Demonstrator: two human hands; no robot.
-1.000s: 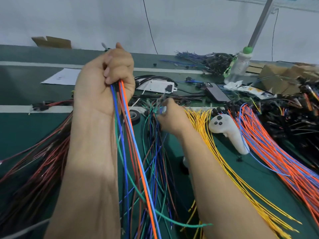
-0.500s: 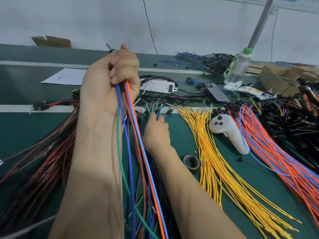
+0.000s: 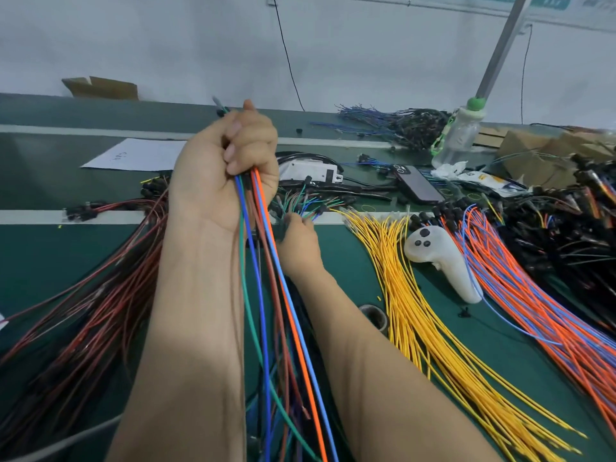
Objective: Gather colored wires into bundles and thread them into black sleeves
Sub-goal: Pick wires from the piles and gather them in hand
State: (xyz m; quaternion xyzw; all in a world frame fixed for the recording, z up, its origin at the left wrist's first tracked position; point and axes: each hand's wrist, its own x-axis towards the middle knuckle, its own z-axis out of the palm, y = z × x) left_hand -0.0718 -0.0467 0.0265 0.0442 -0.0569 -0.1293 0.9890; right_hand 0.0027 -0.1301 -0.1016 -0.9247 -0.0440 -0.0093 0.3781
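Grip: our left hand [image 3: 226, 171], raised at centre frame, is clenched round a bundle [image 3: 266, 261] of blue, green, brown and orange wires that hangs to the bottom edge.
Right hand: our right hand [image 3: 300, 241] reaches just right of the bundle into the mixed wires [image 3: 306, 203]; its fingertips are hidden, so we cannot tell whether they pinch any.
Table [image 3: 50, 261]: green, under everything.
Red wires [image 3: 110, 295]: fanned across the lower left.
Orange wires [image 3: 533, 295]: mixed with blue, lower right.
Yellow wires [image 3: 416, 311]: between our right arm and the orange wires.
Black pile [image 3: 566, 235]: right edge.
Controller [image 3: 440, 258]: white, between yellow and orange wires.
Phone [image 3: 416, 185]: face down, above the controller.
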